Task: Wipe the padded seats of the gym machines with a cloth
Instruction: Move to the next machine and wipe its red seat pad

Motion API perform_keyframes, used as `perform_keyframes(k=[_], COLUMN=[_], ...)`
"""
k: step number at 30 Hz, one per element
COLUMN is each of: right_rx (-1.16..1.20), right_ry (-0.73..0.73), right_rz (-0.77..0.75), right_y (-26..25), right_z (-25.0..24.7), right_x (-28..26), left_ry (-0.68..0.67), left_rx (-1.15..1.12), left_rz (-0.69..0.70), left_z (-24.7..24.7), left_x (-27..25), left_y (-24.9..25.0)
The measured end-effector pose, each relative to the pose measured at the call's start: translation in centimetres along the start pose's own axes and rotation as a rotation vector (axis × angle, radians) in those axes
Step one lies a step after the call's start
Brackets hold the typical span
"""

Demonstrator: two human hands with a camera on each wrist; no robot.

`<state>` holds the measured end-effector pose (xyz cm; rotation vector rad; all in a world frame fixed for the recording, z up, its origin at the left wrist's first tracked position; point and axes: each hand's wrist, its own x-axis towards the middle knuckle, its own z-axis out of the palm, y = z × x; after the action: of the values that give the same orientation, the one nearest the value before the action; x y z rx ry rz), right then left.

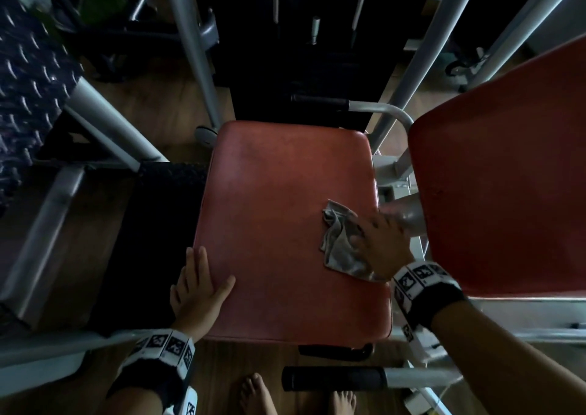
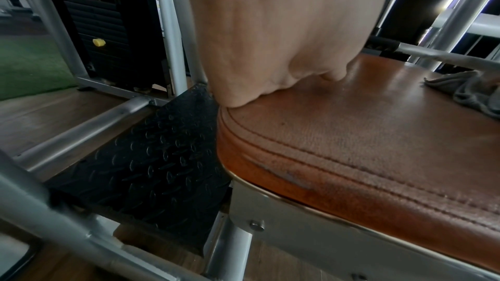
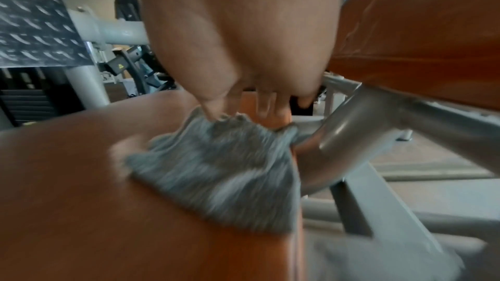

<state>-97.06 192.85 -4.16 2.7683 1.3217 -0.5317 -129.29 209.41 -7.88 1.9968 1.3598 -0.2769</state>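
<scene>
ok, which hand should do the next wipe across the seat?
Right. The right hand already presses the cloth on the red seat near its right edge. The left hand lies flat on the seat's left edge, clothless.

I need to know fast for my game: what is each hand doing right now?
Left hand: open, resting flat on the red seat, holding nothing.
Right hand: open, fingers pressing the grey cloth onto the seat.
</scene>
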Motion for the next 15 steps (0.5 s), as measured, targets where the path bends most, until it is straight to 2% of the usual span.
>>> perform_keyframes(k=[2, 4, 8, 10, 15], right_rx=[0.087, 0.114, -0.008, -0.016, 0.19], right_ry=[0.005, -0.079, -0.169, -0.172, 0.245], right_rz=[-0.007, -0.008, -0.001, -0.047, -0.319], right_y=[0.5, 0.3, -0.8, -1.3, -1.3], right_z=[-1.0, -1.5, -2.7, -3.8, -7.7], right_x=[1.6, 2.5, 2.8, 2.7, 2.4], left_ry=[-0.004, 0.006, 0.019, 0.023, 0.05], left_rx=[0.004, 0.006, 0.026, 0.024, 0.014], left_rz=[0.002, 0.003, -0.003, 0.0, 0.006], left_z=[0.0, 0.1, 0.3, 0.3, 0.5], left_x=[0.0, -0.1, -0.1, -0.1, 0.2], left_y=[0.1, 0.1, 0.2, 0.2, -0.2])
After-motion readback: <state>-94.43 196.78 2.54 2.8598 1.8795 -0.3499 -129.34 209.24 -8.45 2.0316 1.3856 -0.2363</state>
